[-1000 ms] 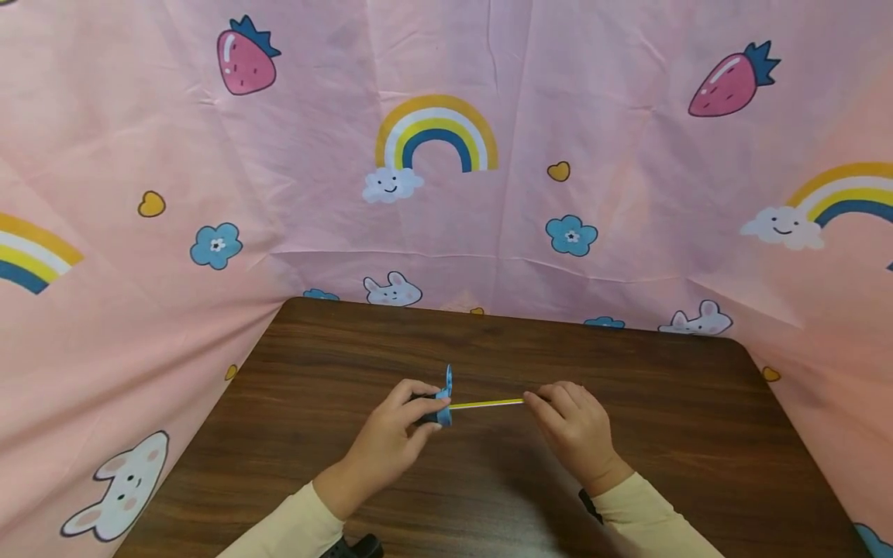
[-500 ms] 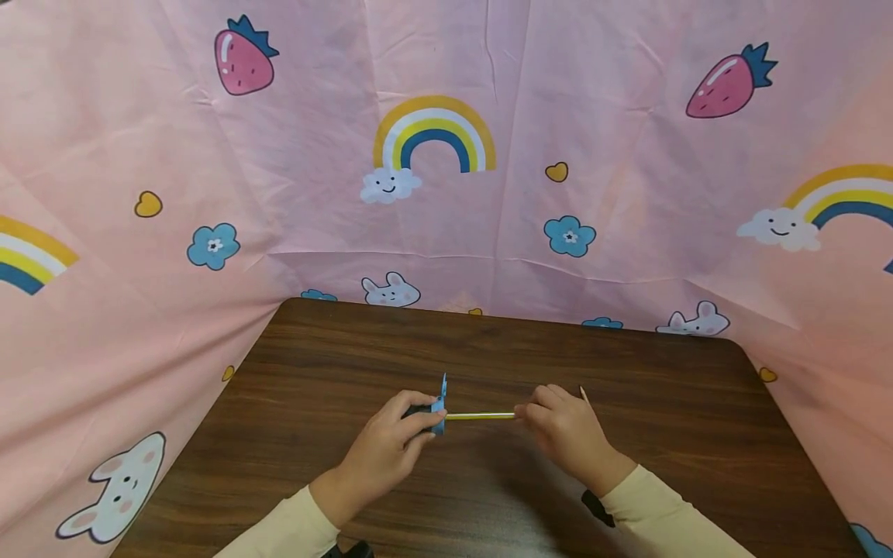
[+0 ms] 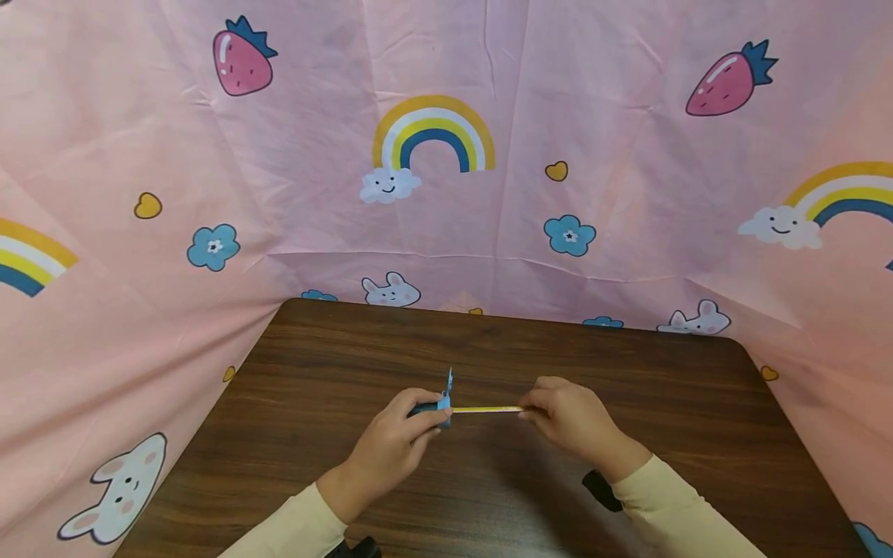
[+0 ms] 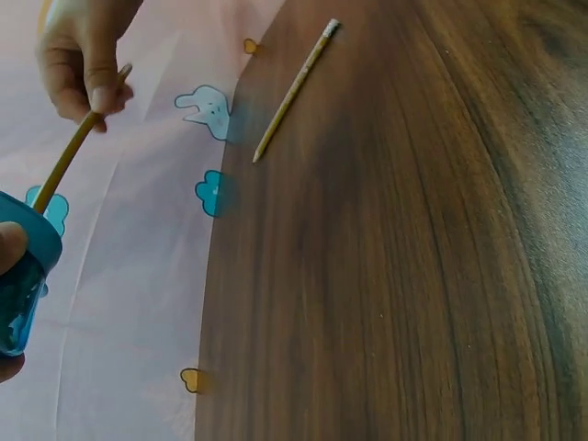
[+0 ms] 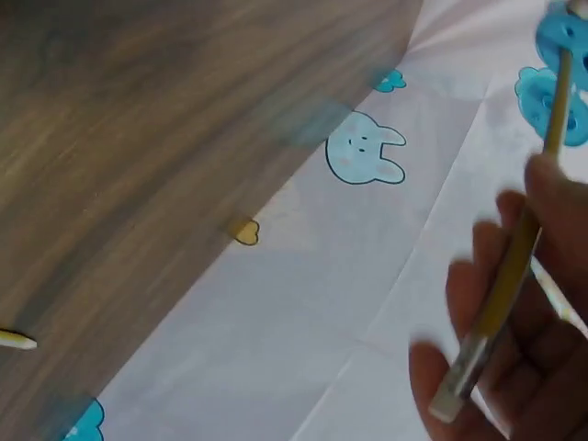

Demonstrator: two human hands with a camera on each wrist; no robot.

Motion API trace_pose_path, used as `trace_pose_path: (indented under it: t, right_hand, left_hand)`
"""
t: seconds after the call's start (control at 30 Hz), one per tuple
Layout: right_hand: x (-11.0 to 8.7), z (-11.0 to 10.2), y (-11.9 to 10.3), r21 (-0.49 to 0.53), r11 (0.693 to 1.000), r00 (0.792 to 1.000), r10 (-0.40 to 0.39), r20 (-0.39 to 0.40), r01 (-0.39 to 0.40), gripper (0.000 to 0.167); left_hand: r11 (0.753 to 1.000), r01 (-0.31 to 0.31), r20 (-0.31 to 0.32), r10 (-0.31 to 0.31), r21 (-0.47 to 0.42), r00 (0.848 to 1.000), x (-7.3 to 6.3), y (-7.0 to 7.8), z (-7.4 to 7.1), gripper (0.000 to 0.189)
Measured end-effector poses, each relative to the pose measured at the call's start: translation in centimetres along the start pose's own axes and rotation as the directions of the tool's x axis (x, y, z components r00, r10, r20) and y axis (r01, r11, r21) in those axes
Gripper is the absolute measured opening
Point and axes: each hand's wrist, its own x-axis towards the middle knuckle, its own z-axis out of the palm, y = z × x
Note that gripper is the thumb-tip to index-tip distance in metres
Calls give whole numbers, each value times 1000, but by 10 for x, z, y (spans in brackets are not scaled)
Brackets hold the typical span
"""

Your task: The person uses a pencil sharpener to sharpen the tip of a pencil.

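Between thumb and fingers, my left hand holds a blue pencil sharpener with a dark, see-through body. Its blue lid stands flipped up. A yellow pencil runs into the sharpener's end, and its point is hidden inside. My right hand pinches this pencil along its shaft. In the right wrist view, the pencil's metal band and eraser stick out past the curled fingers.
A second pencil lies on the dark wooden table; the right hand hides it in the head view. Pink patterned cloth hangs behind and beside the table. Dark wrist gear sits under the right forearm.
My right hand has rolled over around the pencil, its wrist shifting right. The left hand and sharpener moved only slightly. The second pencil's tip, visible half a second ago, is now covered.
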Motion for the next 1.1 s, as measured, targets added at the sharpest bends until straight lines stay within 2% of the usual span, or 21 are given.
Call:
trace_pose_path:
  t: [0.03,0.1,0.2,0.23,0.3,0.37,0.47,0.57,0.63,0.7,0.73,0.8,0.83,0.93,1.0,1.03,1.1]
  right_hand:
    - [-1,2,-1,-73,997,998,-20,-54,16,15]
    - [-3,6,-1,-176,983,985,-76,-152,49,28]
    - [-7,13,2,-247,965,952,-160,-260,94,46]
    - [-7,16,3,-261,959,936,-191,-296,114,48]
    - [-9,20,5,-291,946,903,-245,-352,143,37]
    - [-9,23,6,-324,931,865,-295,-407,166,26]
    - [-8,28,7,-366,910,796,-364,-484,194,34]
    - [-6,31,8,-391,893,714,-424,-557,225,31]
    - [-5,32,9,-398,885,669,-448,-593,240,29]
    - [-3,33,10,-403,881,639,-460,-616,246,28]
    - [-2,33,9,-398,884,638,-456,-621,245,29]
    - [-3,32,8,-377,896,664,-431,-611,235,31]
    - [-3,32,7,-364,903,689,-413,-596,227,32]
    - [-5,27,3,-297,933,787,-336,-517,204,20]
    - [-5,22,2,-222,956,860,-274,-431,193,6]
    - [-5,18,2,-164,969,899,-235,-370,186,6]
    - [-4,10,3,15,990,971,-135,-197,141,12]
  left_hand:
    - [1000,16,-8,-16,-3,1000,0,0,1,34]
    - [999,39,-21,-40,-8,999,2,0,2,38]
    - [996,87,-22,-88,-34,996,3,1,1,39]
    - [994,103,-20,-104,-46,994,3,1,1,39]
    - [989,131,-17,-133,-66,991,4,2,-1,40]
    - [984,155,-14,-157,-89,988,5,3,-1,41]
    - [972,196,-7,-199,-128,980,7,5,-3,42]
    - [955,239,16,-240,-178,971,8,8,-4,41]
    - [942,263,34,-262,-209,965,8,11,-4,41]
    - [934,279,47,-276,-223,960,8,12,-5,41]
    - [934,282,51,-278,-221,959,8,13,-5,41]
    - [940,275,49,-271,-200,961,8,14,-5,41]
    - [948,263,47,-259,-177,965,8,14,-5,41]
    - [977,192,41,-189,-90,981,8,12,-5,41]
    - [992,124,35,-123,-35,992,7,11,-5,40]
    - [996,91,33,-91,-13,995,7,10,-4,40]
    - [999,24,31,-24,22,999,6,8,-3,38]
